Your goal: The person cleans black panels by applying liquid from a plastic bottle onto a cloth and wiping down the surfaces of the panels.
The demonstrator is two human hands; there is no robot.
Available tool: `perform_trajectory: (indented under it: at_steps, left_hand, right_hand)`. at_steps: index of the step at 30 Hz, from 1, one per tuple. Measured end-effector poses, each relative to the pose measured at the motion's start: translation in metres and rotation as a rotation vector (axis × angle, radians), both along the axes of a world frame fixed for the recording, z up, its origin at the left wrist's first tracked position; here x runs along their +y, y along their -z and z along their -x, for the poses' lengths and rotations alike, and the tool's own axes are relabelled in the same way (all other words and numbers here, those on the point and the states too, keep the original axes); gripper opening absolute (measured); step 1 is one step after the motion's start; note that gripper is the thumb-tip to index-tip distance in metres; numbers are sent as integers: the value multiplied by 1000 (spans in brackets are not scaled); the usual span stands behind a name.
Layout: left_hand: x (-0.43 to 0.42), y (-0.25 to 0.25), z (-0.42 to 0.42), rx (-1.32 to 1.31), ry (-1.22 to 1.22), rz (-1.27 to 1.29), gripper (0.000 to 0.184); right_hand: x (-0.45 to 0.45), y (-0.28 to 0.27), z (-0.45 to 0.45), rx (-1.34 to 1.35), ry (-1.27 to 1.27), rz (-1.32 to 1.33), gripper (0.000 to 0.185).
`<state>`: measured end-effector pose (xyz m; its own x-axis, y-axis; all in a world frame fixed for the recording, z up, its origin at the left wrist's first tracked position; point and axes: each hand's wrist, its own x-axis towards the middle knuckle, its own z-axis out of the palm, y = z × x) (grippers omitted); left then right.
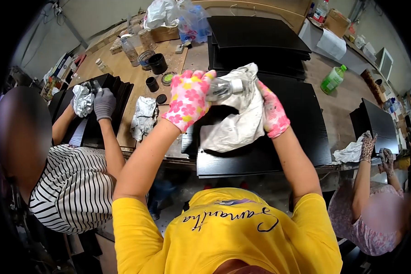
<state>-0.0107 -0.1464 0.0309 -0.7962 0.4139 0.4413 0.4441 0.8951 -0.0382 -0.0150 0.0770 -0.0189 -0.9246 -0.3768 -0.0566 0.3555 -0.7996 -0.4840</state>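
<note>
My left hand [189, 99], in a pink flowered glove, is closed around a clear plastic bottle [220, 89]. The bottle lies tilted sideways, its white cap end pointing right against a white cloth [236, 130]. My right hand [274, 110], in a matching glove, grips the right edge of this cloth; its fingers are partly hidden behind the fabric. Both hands are above a glossy black panel [297, 137] that lies flat in front of me. The cloth hangs down over it, and I cannot tell how much of it touches the surface.
Black panels [258, 34] are stacked behind. Black cups [157, 64], jars and a crumpled cloth [144, 114] stand or lie to the left. A green bottle [334, 80] is at right. Co-workers at both sides handle cloths beside black panels [379, 123].
</note>
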Motion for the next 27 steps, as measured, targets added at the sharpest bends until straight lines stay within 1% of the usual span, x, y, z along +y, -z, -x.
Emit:
perform_trajectory:
  at_steps: [1,2,3,4,5,6,7,8,9,10,11,12,14,16,17,18,20,21,22,23,24,25,26,27]
  left_hand:
    - [-6,11,4,-88,-29,-153,73]
    - [-14,22,9,-176,-59,-309,74]
    - [-24,32,14,-284,-77,-511,79]
    - [-38,54,21,-302,-44,-741,83]
    - [-43,63,15,-317,-68,-941,85]
    - [-47,69,5,-327,-90,-1143,88]
    - [-49,73,-6,-254,-105,-1201,86]
    - [-50,77,-17,-185,-118,-1257,84]
    - [-50,85,-26,-175,-150,-1285,86]
    - [-43,91,-36,-202,-121,-1464,85]
    - [-40,103,-43,-123,-168,-1359,86]
    - [-38,121,-46,-42,-212,-1254,87]
    - [-33,143,-44,21,-158,-1329,87]
    - [-35,143,-43,1,-201,-1280,85]
    - [-36,134,-44,43,-206,-1368,85]
    - [-43,130,-44,31,-214,-1428,85]
    - [-62,141,-37,111,-259,-1450,85]
    - [-73,152,-33,115,-338,-1391,84]
    - [-82,171,-25,124,-312,-1333,83]
    - [-86,178,-21,43,-317,-1337,83]
    - [-88,184,-16,-40,-318,-1334,82]
    - [-87,190,-11,-47,-292,-1299,83]
    - [-88,213,-1,-116,-253,-1323,85]
    - [-88,220,1,-123,-259,-1318,86]
  right_hand:
    - [8,2,7,0,32,-31,37]
    - [19,1,13,-65,37,-29,35]
    - [26,-7,14,-49,140,-156,36]
    - [35,-17,16,-32,238,-285,38]
    - [67,11,34,359,468,-735,39]
    - [55,-6,31,774,683,-1174,40]
    - [55,-32,23,98,604,-802,43]
    - [53,-26,26,231,629,-922,47]
    - [48,-17,32,368,574,-1215,44]
    - [39,-1,38,503,501,-1506,41]
    - [22,34,42,1049,443,-2111,41]
    - [-4,61,43,1677,291,-2650,42]
    - [-69,33,7,1308,185,-2182,42]
    - [-92,18,-2,1290,-8,-2102,43]
    - [-78,30,15,1272,-40,-2097,44]
    - [-54,39,38,1255,-70,-2092,46]
    - [-19,24,54,352,97,-1703,47]
    - [-3,20,58,500,166,-2098,47]
    - [7,23,64,660,247,-2487,47]
    - [9,54,75,856,312,-2535,48]
    - [-17,52,74,714,80,-2108,48]
    - [-54,45,53,974,99,-2268,47]
    - [-83,34,32,1249,119,-2404,47]
    - [-93,17,31,1216,87,-2369,47]
